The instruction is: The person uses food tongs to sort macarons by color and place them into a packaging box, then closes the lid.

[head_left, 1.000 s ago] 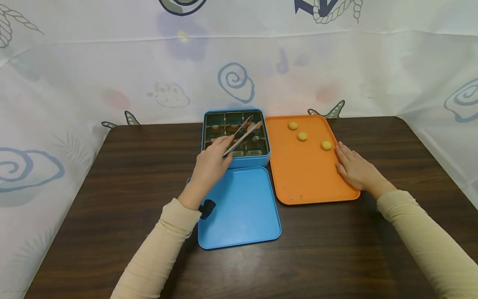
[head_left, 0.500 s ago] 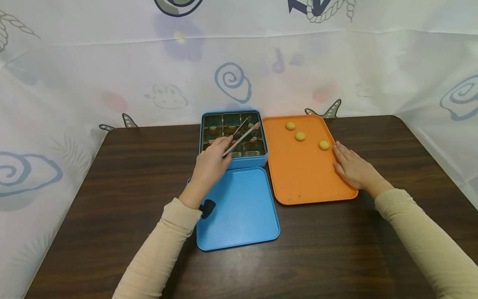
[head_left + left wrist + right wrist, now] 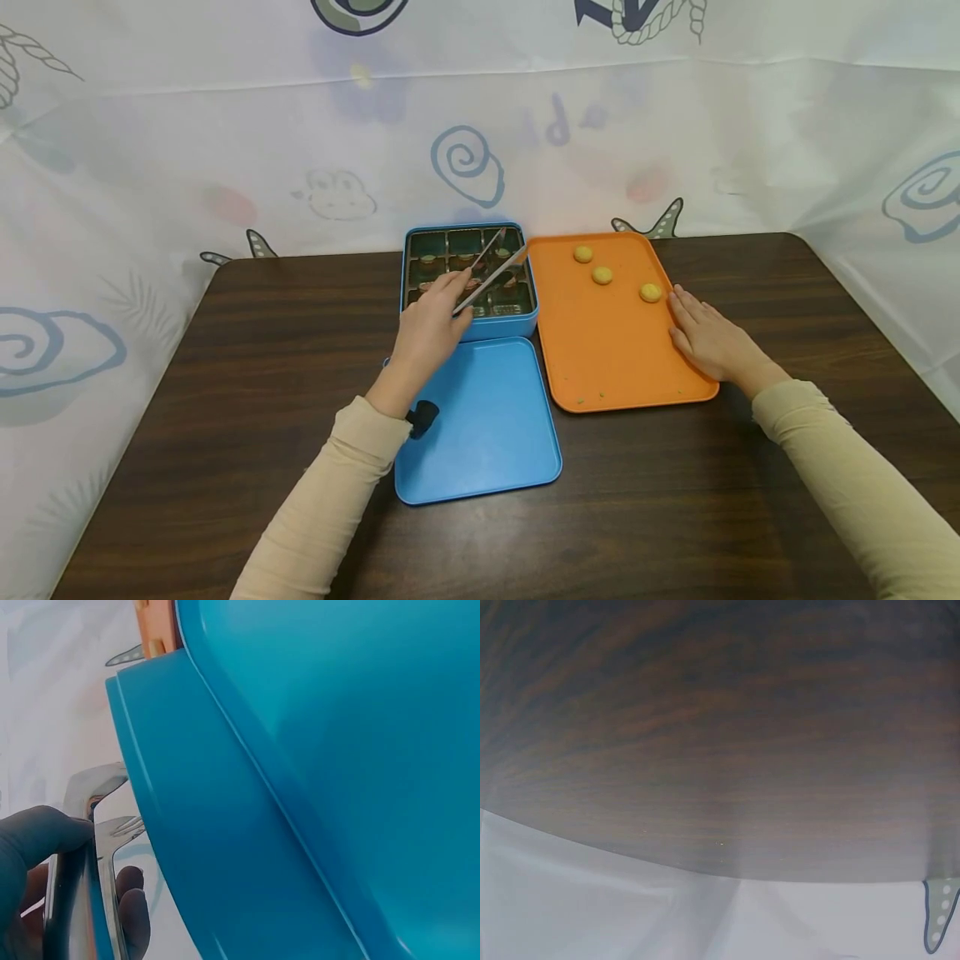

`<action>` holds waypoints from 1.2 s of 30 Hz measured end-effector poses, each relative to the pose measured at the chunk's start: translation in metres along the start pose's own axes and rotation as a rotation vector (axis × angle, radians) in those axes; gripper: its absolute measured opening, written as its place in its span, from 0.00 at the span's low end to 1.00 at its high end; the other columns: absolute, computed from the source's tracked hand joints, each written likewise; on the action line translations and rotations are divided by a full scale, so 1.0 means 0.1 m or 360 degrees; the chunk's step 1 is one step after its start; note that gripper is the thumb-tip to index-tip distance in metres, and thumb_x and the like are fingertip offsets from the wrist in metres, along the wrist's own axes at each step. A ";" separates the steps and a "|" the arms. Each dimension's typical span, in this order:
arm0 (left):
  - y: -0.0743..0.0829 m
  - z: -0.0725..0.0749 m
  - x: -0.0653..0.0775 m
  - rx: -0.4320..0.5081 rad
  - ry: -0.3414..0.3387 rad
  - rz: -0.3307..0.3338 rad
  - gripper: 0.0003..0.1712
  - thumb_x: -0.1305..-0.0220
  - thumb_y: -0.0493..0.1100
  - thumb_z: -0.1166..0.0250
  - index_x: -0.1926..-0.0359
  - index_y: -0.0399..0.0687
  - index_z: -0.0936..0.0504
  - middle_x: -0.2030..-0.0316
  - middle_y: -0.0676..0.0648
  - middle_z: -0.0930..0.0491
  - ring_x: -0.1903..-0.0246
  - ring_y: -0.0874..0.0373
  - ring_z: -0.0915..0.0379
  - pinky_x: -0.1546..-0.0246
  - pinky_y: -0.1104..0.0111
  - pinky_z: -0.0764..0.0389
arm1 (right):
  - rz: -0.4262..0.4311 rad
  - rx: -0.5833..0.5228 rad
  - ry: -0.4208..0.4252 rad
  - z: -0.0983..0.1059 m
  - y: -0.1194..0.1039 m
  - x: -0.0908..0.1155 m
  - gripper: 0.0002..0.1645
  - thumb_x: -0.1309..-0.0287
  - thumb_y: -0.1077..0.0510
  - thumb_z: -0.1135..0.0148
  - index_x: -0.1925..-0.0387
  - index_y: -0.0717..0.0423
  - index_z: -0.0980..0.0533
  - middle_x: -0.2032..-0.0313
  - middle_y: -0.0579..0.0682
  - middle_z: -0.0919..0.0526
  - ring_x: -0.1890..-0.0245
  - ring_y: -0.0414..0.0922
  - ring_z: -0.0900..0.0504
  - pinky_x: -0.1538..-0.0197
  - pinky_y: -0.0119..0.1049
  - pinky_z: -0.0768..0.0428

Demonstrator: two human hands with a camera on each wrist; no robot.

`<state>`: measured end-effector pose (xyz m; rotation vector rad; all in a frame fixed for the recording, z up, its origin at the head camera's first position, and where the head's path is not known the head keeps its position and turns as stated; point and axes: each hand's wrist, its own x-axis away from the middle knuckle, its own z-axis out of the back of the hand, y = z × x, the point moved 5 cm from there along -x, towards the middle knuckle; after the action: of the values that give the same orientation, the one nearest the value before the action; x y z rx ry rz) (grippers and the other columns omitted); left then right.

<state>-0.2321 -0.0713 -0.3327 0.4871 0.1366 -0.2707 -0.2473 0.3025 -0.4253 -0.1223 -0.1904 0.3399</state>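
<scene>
My left hand (image 3: 429,325) grips a pair of metal tongs (image 3: 491,279) above a blue box (image 3: 498,327) with a dark, divided insert. In the left wrist view, thumb and fingers lie around the tongs (image 3: 105,877), beside the blue box wall (image 3: 187,772). The tong arms stand apart; no piece shows clearly between their tips. Several small pieces lie in the compartments, partly hidden by hand and tongs. My right hand (image 3: 712,340), fingers straight, rests along the right edge of an orange tray (image 3: 615,358). Three yellow round cookies (image 3: 602,275) lie on its far half.
A blue lid (image 3: 480,433) lies flat in front of the box. Small crumbs (image 3: 602,395) dot the near end of the orange tray. A dark wrist device (image 3: 423,418) shows by the left cuff. The brown table (image 3: 675,500) meets a patterned cloth (image 3: 562,167) behind.
The tong tips have spread a little wider, and my left hand has shifted slightly. My right hand stays on the tray edge. The cookies on the tray have not moved.
</scene>
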 end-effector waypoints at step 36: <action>0.97 -0.65 -0.42 0.0028 -0.0034 -0.0177 0.29 0.32 0.43 0.44 0.32 0.46 0.35 0.37 0.47 0.29 0.82 0.59 0.29 0.85 0.75 0.34 | 0.0015 -0.0008 0.0005 0.03 0.02 -0.02 0.39 0.27 0.48 0.68 0.28 0.69 0.61 0.27 0.67 0.62 0.26 0.61 0.58 0.28 0.59 0.55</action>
<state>-0.2481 0.0517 -0.3385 0.4945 0.1409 -0.3859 -0.2507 0.3038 -0.4230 -0.1284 -0.1875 0.3484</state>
